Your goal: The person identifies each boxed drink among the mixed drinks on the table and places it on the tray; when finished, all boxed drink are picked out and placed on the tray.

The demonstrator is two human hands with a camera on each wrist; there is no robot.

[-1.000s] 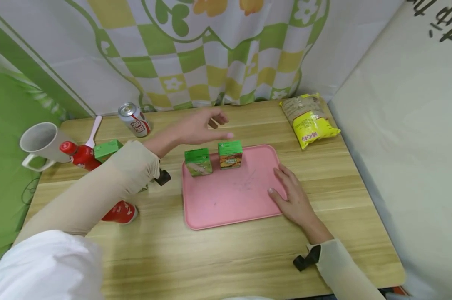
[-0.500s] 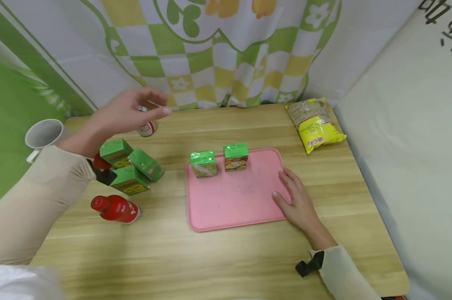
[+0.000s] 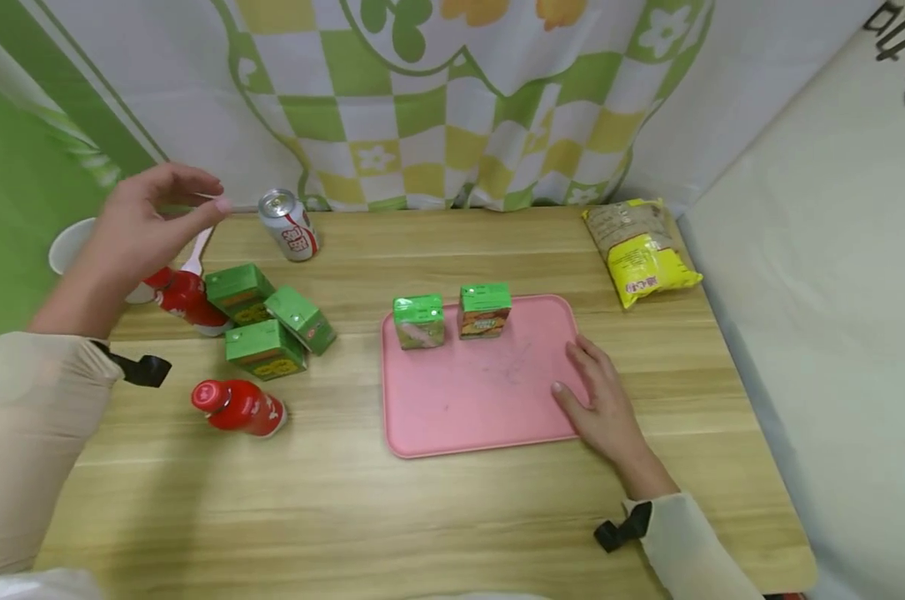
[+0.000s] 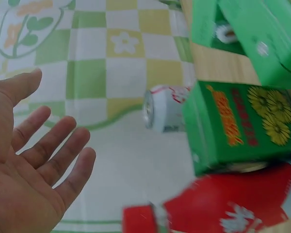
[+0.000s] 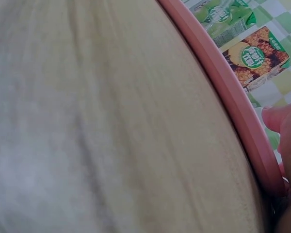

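My left hand (image 3: 141,221) is raised above the left back of the table, with its fingers loosely bent and nothing in it. In the left wrist view the same hand (image 4: 36,160) shows its palm and spread fingers. Below and near it are a red bottle (image 3: 190,300), a silver-white drink can (image 3: 291,229) and a pink-handled utensil (image 3: 196,258). My right hand (image 3: 602,404) rests with relaxed fingers on the right rim of a pink tray (image 3: 475,400). On the tray's back edge stand a green juice box (image 3: 419,323) and an orange-brown juice box (image 3: 484,312).
Three green drink cartons (image 3: 265,350) are grouped left of the tray. A second red bottle (image 3: 241,408) stands in front of them. A pale mug (image 3: 70,246) is partly behind my left arm. A yellow bag (image 3: 643,254) lies at the back right, by the wall.
My left hand has moved left, away from above the tray's back edge, past the can to the table's left back. The right hand stays on the tray. The view has shifted slightly.
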